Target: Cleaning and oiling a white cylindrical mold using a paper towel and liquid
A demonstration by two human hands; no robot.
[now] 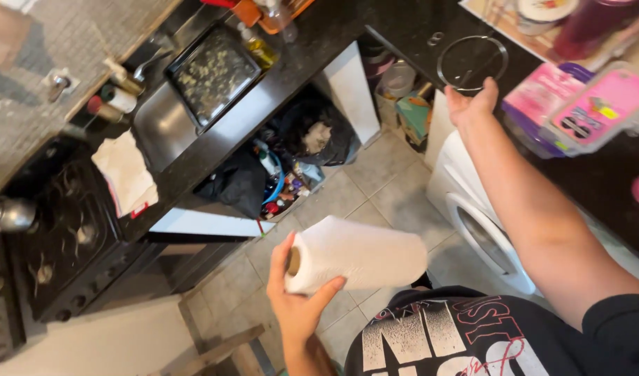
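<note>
- Gripping a white roll of paper towel [358, 254] by its cardboard-core end, the left hand [298, 299] holds it sideways above the tiled floor [375, 188], thumb over one side and fingers under the other.
- The roll sits at about 6 o'clock in the view, just in front of the person's black printed shirt [459, 334].
- The right hand [469, 104] reaches out towards 1 o'clock and rests on the edge of the black stone desk [403, 28], fingers curled at the rim of a round clear glass lid [473, 63] lying flat there; whether it actually grips the lid I cannot tell.
- At 2 o'clock, beside that lid, lie pink plastic packages [584, 108].
- Below the right forearm stands a white front-loading washing machine [473, 209].
- At 11 o'clock a dark baking tray of food scraps [213, 73] lies over a steel sink [163, 125], with a white cloth [128, 174] just beside it.
- At 9 o'clock is a black gas stove [62, 237].
- Under the desk, near the centre, sit black bags and assorted bottles [285, 174].
</note>
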